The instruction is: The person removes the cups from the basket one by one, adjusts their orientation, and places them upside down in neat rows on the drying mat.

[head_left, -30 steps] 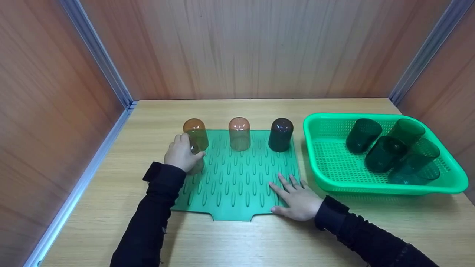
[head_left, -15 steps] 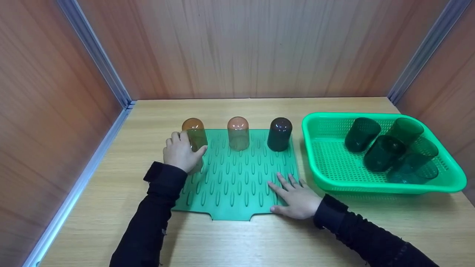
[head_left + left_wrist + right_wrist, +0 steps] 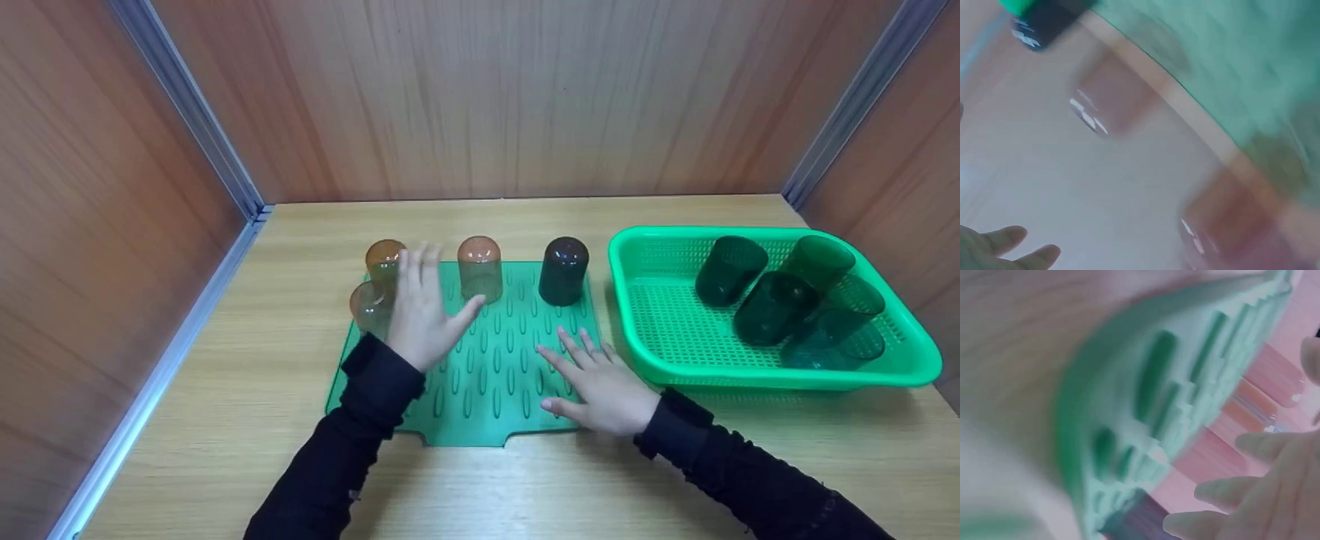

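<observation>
Four-fingered view aside, my left hand (image 3: 426,319) has its fingers straight and thumb spread over the green ribbed drying mat (image 3: 480,409), holding nothing. Just left of it a clear, faintly tinted tumbler (image 3: 366,306) stands upside down, partly hidden by that hand. Behind this tumbler is an upturned amber tumbler (image 3: 381,255). Along the mat's far edge also stand a pinkish tumbler (image 3: 480,268) and a dark tumbler (image 3: 564,271), both upside down. My right hand (image 3: 606,390) has its fingers spread over the mat's near right corner, holding nothing; its fingertips (image 3: 1213,489) show in the right wrist view.
A green plastic basket (image 3: 626,315) stands to the right of the mat, with several dark and greenish tumblers (image 3: 776,307) lying or leaning inside. Wood-patterned panels (image 3: 525,97) enclose the table (image 3: 225,390) at the back and both sides.
My left hand has let go of the clear tumbler and moved right, its fingers straightening. My right hand has shifted slightly up and away from the near edge of the mat.
</observation>
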The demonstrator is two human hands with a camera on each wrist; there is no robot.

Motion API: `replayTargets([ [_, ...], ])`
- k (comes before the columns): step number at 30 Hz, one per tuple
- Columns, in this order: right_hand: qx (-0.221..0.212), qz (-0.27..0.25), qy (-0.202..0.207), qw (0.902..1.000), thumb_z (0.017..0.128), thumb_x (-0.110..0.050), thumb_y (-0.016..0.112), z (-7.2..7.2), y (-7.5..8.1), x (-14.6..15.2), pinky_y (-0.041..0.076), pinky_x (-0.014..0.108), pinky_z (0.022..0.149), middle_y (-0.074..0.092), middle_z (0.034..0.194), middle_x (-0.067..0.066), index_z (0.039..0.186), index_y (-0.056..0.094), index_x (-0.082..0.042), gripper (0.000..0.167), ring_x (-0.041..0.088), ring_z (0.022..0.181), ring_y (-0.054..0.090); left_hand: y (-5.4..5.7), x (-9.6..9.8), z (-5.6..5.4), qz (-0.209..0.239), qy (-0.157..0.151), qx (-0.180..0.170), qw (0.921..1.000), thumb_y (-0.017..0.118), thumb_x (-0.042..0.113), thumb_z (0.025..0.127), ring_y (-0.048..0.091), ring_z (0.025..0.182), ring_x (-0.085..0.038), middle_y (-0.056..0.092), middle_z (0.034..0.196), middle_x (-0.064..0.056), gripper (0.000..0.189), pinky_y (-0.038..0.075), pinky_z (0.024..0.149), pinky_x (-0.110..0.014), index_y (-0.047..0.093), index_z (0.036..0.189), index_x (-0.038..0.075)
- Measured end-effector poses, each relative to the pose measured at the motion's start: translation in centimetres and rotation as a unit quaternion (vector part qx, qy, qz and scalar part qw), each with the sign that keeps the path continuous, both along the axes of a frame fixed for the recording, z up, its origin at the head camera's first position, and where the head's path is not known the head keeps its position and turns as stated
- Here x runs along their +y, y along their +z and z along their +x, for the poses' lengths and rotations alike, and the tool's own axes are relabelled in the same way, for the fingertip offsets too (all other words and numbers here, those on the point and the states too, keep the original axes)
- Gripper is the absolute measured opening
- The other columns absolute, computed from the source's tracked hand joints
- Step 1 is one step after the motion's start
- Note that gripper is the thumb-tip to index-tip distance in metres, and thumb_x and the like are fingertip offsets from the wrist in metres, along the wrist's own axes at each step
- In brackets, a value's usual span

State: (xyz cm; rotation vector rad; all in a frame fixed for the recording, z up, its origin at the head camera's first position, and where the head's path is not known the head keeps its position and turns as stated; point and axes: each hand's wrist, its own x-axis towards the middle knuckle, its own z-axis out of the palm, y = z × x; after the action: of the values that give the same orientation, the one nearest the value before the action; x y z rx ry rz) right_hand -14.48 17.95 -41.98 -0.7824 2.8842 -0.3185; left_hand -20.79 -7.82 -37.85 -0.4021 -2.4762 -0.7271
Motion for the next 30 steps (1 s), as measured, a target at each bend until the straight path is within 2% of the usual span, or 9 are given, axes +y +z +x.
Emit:
replayTargets([
  [3,0.008,-0.038,0.005,0.9992,0.08,-0.069,0.034,0.2,1.6,0.2,0.017,0.053,0.1,0.003,0.147,0.001,0.142,0.014,-0.033,0.074,0.031,0.132,0.004,0.1,1.6,0.7,0.036,-0.045,-0.025,0.9981,0.054,0.05,0.082,0.01,0.131,-0.03,0.026,0.139,-0.015,0.077,0.016,0.102,-0.047,0.027,0.136,0.003],
  [8,0.022,-0.09,-0.002,0.9957,0.08,-0.066,0.04,0.4,4.3,1.3,0.031,0.051,0.093,0.004,0.147,-0.002,0.141,0.01,-0.037,0.074,0.03,0.131,0.01,-0.5,4.1,1.4,0.059,-0.106,-0.03,0.9921,0.055,0.037,0.086,0.013,0.131,-0.028,0.027,0.139,-0.013,0.067,0.017,0.102,-0.045,0.026,0.137,0.004],
  [11,0.041,-0.103,-0.015,0.9937,0.08,-0.063,0.043,0.2,5.6,2.4,0.033,0.052,0.09,0.006,0.147,0.0,0.141,0.012,-0.034,0.075,0.03,0.131,0.012,-1.1,5.7,1.9,0.067,-0.134,-0.052,0.9874,0.053,0.037,0.087,0.016,0.13,-0.028,0.027,0.139,-0.011,0.065,0.02,0.102,-0.043,0.024,0.137,0.006],
  [15,0.067,-0.116,-0.039,0.9903,0.081,-0.059,0.046,-0.6,7.1,4.0,0.031,0.056,0.089,0.01,0.147,0.005,0.142,0.017,-0.028,0.075,0.034,0.13,0.013,-1.9,7.8,2.4,0.076,-0.167,-0.102,0.9777,0.047,0.046,0.087,0.02,0.129,-0.019,0.026,0.14,-0.006,0.067,0.024,0.101,-0.038,0.023,0.138,0.01],
  [18,0.088,-0.116,-0.063,0.9873,0.082,-0.058,0.047,-1.4,8.0,5.3,0.03,0.059,0.088,0.012,0.146,0.009,0.142,0.018,-0.025,0.075,0.037,0.129,0.014,-2.4,9.3,2.8,0.094,-0.192,-0.161,0.9637,0.045,0.055,0.084,0.025,0.126,-0.013,0.025,0.14,-0.004,0.073,0.027,0.099,-0.035,0.022,0.139,0.013],
  [23,0.111,-0.11,-0.106,0.9819,0.082,-0.056,0.049,-3.0,9.3,7.6,0.023,0.064,0.088,0.013,0.145,0.017,0.142,0.019,-0.021,0.076,0.042,0.128,0.014,-3.0,11.7,3.4,0.141,-0.221,-0.286,0.9219,0.053,0.063,0.074,0.026,0.126,-0.014,0.023,0.141,-0.002,0.088,0.028,0.098,-0.037,0.018,0.14,0.016],
  [24,0.11,-0.108,-0.116,0.9813,0.082,-0.055,0.05,-3.4,9.5,8.0,0.022,0.065,0.088,0.013,0.144,0.018,0.142,0.018,-0.02,0.077,0.043,0.127,0.013,-3.2,12.2,3.5,0.141,-0.223,-0.304,0.9156,0.054,0.064,0.073,0.025,0.126,-0.015,0.022,0.142,-0.002,0.092,0.028,0.098,-0.037,0.017,0.141,0.015],
  [26,0.103,-0.096,-0.136,0.9807,0.082,-0.055,0.049,-4.1,9.8,8.9,0.02,0.067,0.086,0.01,0.144,0.02,0.143,0.016,-0.019,0.078,0.045,0.127,0.01,-3.4,13.2,3.6,0.134,-0.226,-0.332,0.9061,0.056,0.066,0.069,0.022,0.128,-0.015,0.02,0.143,-0.003,0.098,0.027,0.099,-0.038,0.015,0.142,0.015],
  [30,0.097,-0.07,-0.17,0.9781,0.083,-0.057,0.046,-5.5,9.9,10.5,0.019,0.071,0.082,0.008,0.143,0.025,0.143,0.013,-0.017,0.08,0.05,0.124,0.008,-3.7,15.3,3.7,0.115,-0.228,-0.363,0.8961,0.056,0.068,0.067,0.018,0.13,-0.014,0.017,0.145,-0.003,0.103,0.025,0.1,-0.037,0.012,0.142,0.014],
])
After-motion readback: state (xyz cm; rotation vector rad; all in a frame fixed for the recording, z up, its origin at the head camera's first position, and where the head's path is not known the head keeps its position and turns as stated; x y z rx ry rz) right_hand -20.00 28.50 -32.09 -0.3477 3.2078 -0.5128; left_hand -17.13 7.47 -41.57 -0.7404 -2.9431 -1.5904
